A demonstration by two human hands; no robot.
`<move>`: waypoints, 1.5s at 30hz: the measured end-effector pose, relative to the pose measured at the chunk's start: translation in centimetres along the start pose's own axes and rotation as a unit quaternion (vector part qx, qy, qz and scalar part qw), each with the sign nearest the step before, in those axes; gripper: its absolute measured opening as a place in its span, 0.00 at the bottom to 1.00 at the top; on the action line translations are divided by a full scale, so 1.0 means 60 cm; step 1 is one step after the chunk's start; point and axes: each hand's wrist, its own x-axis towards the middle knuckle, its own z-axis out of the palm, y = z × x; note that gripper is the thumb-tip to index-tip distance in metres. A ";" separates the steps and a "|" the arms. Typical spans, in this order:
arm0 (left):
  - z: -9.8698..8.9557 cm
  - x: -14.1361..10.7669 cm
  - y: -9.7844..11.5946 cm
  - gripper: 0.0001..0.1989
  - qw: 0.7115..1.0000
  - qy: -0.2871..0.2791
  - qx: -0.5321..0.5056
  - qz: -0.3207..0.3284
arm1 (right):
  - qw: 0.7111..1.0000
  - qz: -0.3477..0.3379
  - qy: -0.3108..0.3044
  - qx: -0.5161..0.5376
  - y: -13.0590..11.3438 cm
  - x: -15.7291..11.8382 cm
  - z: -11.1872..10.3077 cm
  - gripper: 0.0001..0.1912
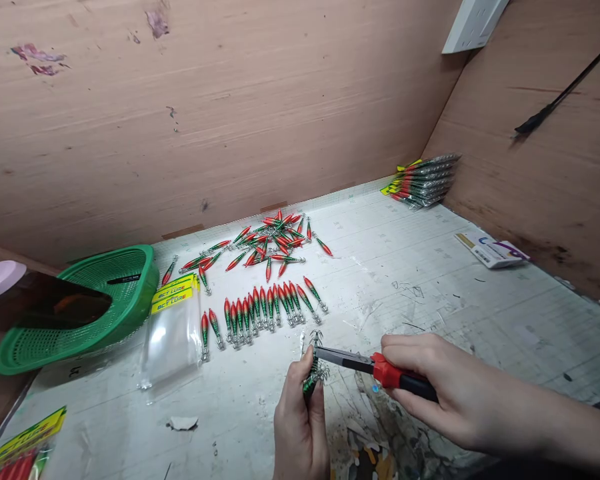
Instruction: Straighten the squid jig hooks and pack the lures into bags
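Observation:
My left hand [301, 420], low in the middle of the head view, pinches a green lure [310, 385] with wire hooks at its upper end. My right hand [435, 393] is wrapped round the red and black handles of long-nose pliers [347, 361]. The pliers point left, and their tip meets the hooks just above my left fingertips. Beyond my hands, a row of red and green lures [264, 310] lies side by side on the white table [410, 267]. A loose heap of similar lures [280, 241] lies behind the row.
At the left a green basket [135, 293] holds a dark object and a pen. Clear bags with yellow headers [173, 333] lie beside it. More packed lures [25, 447] are at the lower left, and a stack of packed lures [423, 181] is at the back right, near a card [493, 251].

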 end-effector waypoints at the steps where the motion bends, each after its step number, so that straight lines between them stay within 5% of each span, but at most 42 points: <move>1: -0.001 0.000 0.001 0.18 1.000 -0.002 -0.004 -0.017 | 1.000 -0.003 0.001 -0.001 0.002 0.000 0.002 0.07; 8: -0.004 0.002 0.011 0.20 0.990 -0.025 -0.070 -0.118 | 0.999 0.001 0.003 0.035 0.023 0.003 0.017 0.04; 13: -0.014 0.010 0.017 0.24 0.933 -0.072 -0.240 -0.257 | 0.999 0.013 0.010 0.041 0.031 0.001 0.024 0.07; 19: -0.027 0.031 0.032 0.23 0.873 -0.124 -0.365 -0.297 | 0.995 0.003 0.057 0.080 0.045 -0.005 0.034 0.10; 27: -0.023 0.042 0.027 0.20 0.835 -0.156 -0.409 -0.334 | 0.983 0.005 0.141 0.122 0.059 -0.019 0.058 0.07; 34: -0.019 0.038 0.031 0.21 0.822 -0.156 -0.440 -0.326 | 0.989 -0.027 0.117 0.087 0.038 -0.016 0.068 0.04; 45: -0.024 0.025 0.041 0.22 0.859 -0.154 -0.375 -0.312 | 0.990 -0.074 0.104 0.054 0.023 -0.006 0.073 0.04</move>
